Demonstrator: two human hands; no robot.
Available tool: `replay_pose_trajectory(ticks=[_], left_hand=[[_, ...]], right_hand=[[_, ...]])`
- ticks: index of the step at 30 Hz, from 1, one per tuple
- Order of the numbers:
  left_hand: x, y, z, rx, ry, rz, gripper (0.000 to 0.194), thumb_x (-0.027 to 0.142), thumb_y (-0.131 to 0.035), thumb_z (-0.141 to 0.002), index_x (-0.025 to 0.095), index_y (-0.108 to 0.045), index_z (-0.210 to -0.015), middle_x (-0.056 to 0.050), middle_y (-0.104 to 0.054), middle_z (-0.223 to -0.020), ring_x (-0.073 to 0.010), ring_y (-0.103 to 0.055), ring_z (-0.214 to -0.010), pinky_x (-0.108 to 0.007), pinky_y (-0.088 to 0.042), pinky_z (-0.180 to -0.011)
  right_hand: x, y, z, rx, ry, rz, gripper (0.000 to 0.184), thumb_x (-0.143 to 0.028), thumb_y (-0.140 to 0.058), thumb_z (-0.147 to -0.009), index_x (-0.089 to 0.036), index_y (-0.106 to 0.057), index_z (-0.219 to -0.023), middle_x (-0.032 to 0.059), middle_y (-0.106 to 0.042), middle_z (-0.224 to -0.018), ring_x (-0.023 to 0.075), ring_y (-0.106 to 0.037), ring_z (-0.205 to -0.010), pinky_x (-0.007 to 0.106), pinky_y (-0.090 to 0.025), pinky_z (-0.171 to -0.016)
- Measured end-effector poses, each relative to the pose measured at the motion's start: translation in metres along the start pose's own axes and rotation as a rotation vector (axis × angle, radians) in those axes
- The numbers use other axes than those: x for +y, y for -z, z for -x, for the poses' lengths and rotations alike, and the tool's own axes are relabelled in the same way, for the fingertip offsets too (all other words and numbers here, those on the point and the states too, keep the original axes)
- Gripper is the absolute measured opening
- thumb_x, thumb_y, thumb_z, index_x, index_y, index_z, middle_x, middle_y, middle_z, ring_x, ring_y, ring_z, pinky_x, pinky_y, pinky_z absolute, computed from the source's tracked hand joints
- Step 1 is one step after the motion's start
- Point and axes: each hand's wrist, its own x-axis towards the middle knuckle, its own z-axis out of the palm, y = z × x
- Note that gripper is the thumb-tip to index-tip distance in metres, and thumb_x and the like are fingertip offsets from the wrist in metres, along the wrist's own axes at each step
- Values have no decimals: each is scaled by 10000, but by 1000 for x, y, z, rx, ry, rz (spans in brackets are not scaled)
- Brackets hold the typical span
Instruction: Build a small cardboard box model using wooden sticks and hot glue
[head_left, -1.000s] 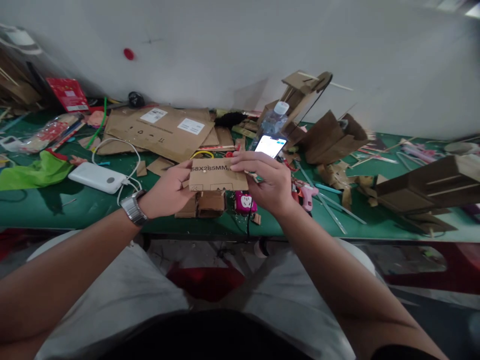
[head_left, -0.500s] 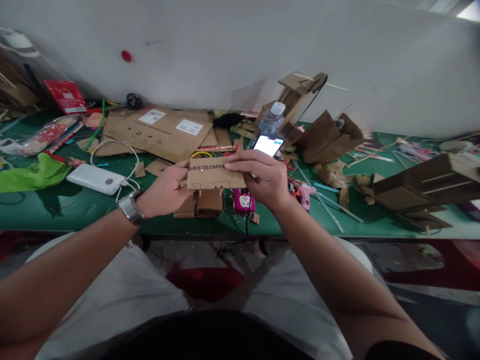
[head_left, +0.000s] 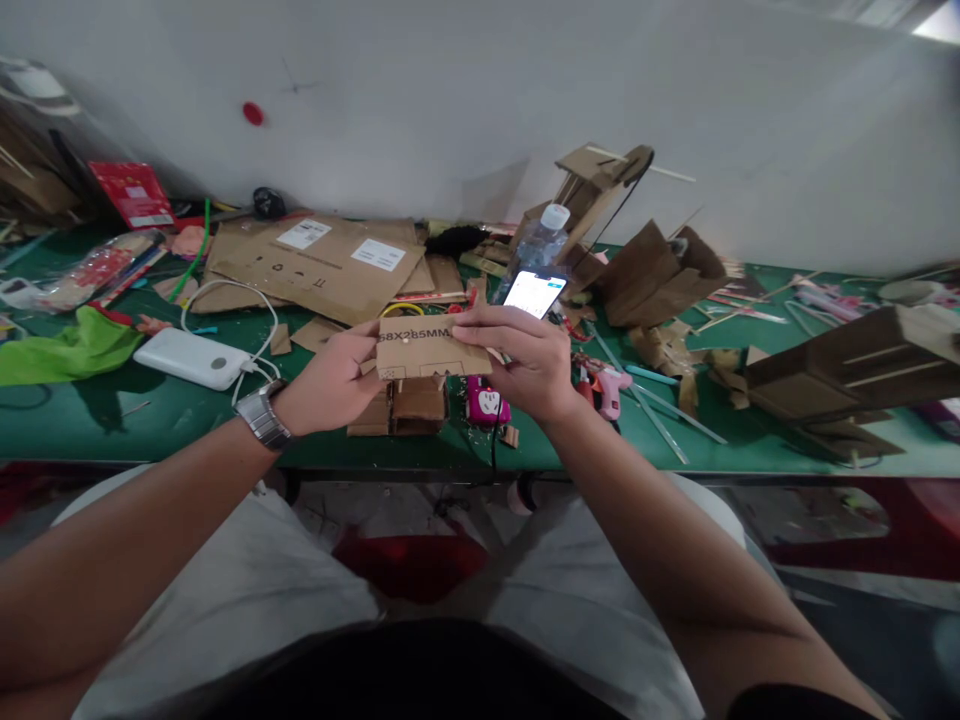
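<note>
Barely anything shifts: the left hand (head_left: 334,380) and right hand (head_left: 529,362), both partly closed, still grip the printed cardboard piece (head_left: 421,352) at opposite ends, apparently steadying it.

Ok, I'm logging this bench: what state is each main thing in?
Brown printed cardboard piece: held by left hand and right hand.
Black-framed smartphone: screen lit.
White rectangular power bank: lying flat, plugged in.
Clear plastic bottle: upright, capped.
Brown cardboard box right of bottle: open.
Pink plastic glue gun: lying down, power unclear.
</note>
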Motion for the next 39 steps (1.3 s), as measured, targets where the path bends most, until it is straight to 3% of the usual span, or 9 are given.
replay_pose_trajectory(ticks=[7,15,18,22,24,26,27,31,39], left_hand=[[-6,0,0,-12,-32,21,308,429,-645,-1081,240,-856,-1203,-99,-801,-1335,-282,-730,-1315,-418,-588,-1170],[-9,4,1,-57,-2,81,348,444,-676,-1061,208,-782,-1294,-119,-784,-1385,-318,-722,-1357,-444,-607,-1168],[-8,7,1,-6,21,138,457,470,-730,-1040,205,-654,-1405,-147,-770,-1368,-293,-776,-1218,-402,-678,-1008],[-9,13,0,144,-60,162,791,435,-889,-926,315,-439,-1566,-146,-702,-1454,-247,-783,-1143,-341,-690,-858],[-6,18,-2,182,-163,46,665,345,-843,-959,337,-532,-1546,-123,-669,-1522,-265,-751,-1253,-399,-687,-961],[-2,25,-3,158,-303,-134,392,226,-702,-1031,322,-706,-1411,-75,-725,-1461,-256,-740,-1290,-446,-662,-1058],[0,27,-4,140,-347,-188,353,182,-648,-1050,314,-749,-1361,-58,-761,-1406,-238,-754,-1266,-441,-659,-1063],[6,30,-3,164,-344,-236,332,147,-625,-1071,334,-792,-1290,-22,-818,-1317,-186,-797,-1173,-385,-673,-1007],[3,27,-3,179,-392,-276,315,141,-634,-1049,292,-791,-1277,-12,-828,-1309,-183,-805,-1164,-389,-700,-990]], right_hand=[[-1,-7,3,61,65,15,316,-149,-728,-989,-305,-813,-1250,55,-850,-1247,214,-832,-1134,403,-717,-966],[-6,-1,2,-35,103,92,316,-154,-686,-1036,-267,-789,-1313,79,-840,-1284,208,-824,-1174,382,-717,-986],[-8,1,0,-28,132,112,357,-117,-666,-1043,-269,-777,-1347,69,-840,-1288,206,-826,-1170,366,-716,-986],[-7,1,1,-21,147,128,366,-120,-678,-1051,-275,-774,-1368,66,-835,-1291,215,-826,-1168,360,-715,-995],[-8,1,2,-26,144,132,375,-124,-674,-1055,-280,-767,-1384,67,-832,-1297,220,-824,-1170,367,-718,-996],[-9,1,2,-28,148,129,396,-112,-663,-1057,-283,-754,-1403,66,-830,-1300,220,-824,-1175,370,-720,-997],[-9,1,2,-28,152,126,405,-106,-660,-1056,-283,-748,-1410,66,-829,-1300,219,-824,-1177,369,-721,-996],[-11,1,1,-36,161,119,410,-103,-674,-1049,-277,-739,-1415,71,-827,-1300,218,-821,-1187,361,-719,-1000],[-10,1,2,-49,163,98,433,-111,-647,-1042,-252,-723,-1444,100,-816,-1335,233,-808,-1233,385,-722,-1020]])
